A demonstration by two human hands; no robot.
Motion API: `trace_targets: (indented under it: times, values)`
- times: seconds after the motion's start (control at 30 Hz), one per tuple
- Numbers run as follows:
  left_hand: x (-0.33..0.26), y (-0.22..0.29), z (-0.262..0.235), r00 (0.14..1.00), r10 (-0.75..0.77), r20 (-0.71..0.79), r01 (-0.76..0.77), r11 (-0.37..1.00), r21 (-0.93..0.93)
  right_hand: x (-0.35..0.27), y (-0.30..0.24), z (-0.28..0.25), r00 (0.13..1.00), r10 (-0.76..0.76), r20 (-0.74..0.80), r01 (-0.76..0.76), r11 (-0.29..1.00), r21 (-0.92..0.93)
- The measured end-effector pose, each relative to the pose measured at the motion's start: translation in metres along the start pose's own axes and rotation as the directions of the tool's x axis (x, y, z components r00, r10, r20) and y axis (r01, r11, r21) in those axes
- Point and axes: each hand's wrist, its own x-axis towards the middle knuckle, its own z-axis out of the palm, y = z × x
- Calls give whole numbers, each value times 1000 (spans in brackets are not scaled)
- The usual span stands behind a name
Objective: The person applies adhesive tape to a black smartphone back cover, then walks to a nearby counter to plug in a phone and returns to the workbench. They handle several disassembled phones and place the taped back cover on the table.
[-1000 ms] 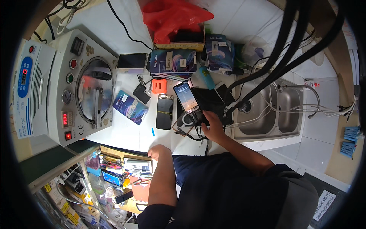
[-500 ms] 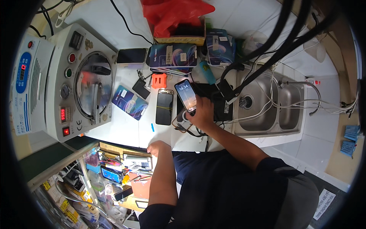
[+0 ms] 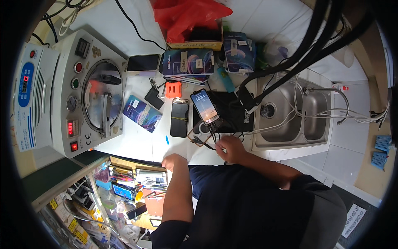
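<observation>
My right hand [image 3: 230, 149] is at the white counter's front edge [image 3: 137, 141], its fingers curled on a black cable [image 3: 208, 140]. That cable runs up to a lit phone [image 3: 205, 106] propped at a tilt on a black mat [image 3: 230, 112]. A dark phone [image 3: 179, 118] lies flat just left of the lit one. My left hand [image 3: 173, 161] rests curled on the counter edge, below the dark phone, with nothing seen in it.
A large white machine with a round glass door [image 3: 101, 99] fills the left. Phone boxes [image 3: 187, 62], an orange block [image 3: 173, 89] and a red bag [image 3: 186, 16] lie behind. A steel double sink [image 3: 290, 112] is at the right. Below is an open drawer with small parts [image 3: 124, 186].
My right hand has drawn back from the lit phone's base to the counter's front edge. My left hand has stayed on the edge. The view has shifted a little.
</observation>
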Motion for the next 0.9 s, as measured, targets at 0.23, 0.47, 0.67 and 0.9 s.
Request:
trace_targets:
  times: [0.23, 0.47, 0.67, 0.9]
  values:
    - [10, -5, 24, 997, -75, 36, 77, 996, -49, -66, 42, -40, 626, 551, 552, -315, 826, -467]
    - [24, -1, 37, 993, 69, 98, -58, 993, -107, -42, 49, -31, 376, 674, 636, -622, 692, -366]
    - [24, 8, 45, 984, 142, 104, -126, 981, -149, -50, 41, -21, 526, 685, 504, -579, 723, -377]
    - [31, 35, 79, 998, -59, 20, 62, 981, -185, -67, 50, -4, 776, 561, 289, -415, 799, -436]
